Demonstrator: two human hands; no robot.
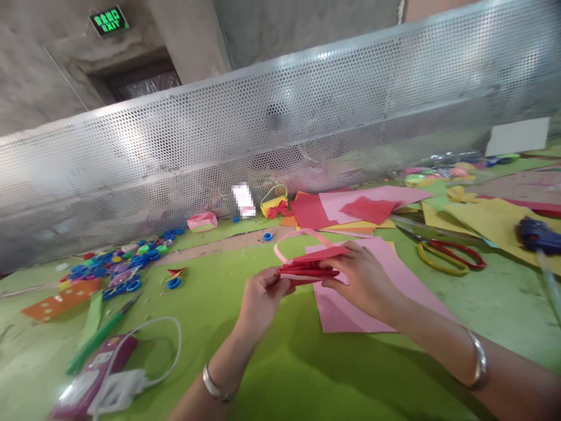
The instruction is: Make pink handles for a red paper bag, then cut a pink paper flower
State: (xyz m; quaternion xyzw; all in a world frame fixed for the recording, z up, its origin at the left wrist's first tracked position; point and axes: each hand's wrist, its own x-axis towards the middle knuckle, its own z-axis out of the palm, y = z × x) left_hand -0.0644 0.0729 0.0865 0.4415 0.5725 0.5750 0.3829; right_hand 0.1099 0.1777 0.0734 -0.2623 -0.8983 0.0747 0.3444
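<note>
My left hand (262, 299) and my right hand (359, 280) both pinch a folded red paper piece (309, 266) held just above the green table (280, 374). A pink paper strip loop (298, 237) arches from the top of the red piece. My left hand grips its left end with fingers closed. My right hand presses its right side with thumb and fingers together. Beneath my right hand lies a pink paper sheet (385, 292). Each wrist wears a silver bangle.
Red-and-yellow scissors (451, 257) and a blue glue gun (539, 235) lie at right among coloured paper sheets (350, 210). Several blue bottle caps (127, 263) scatter at left. A phone with a white charger (100, 380) sits near left. A perforated metal screen (280, 134) bounds the far edge.
</note>
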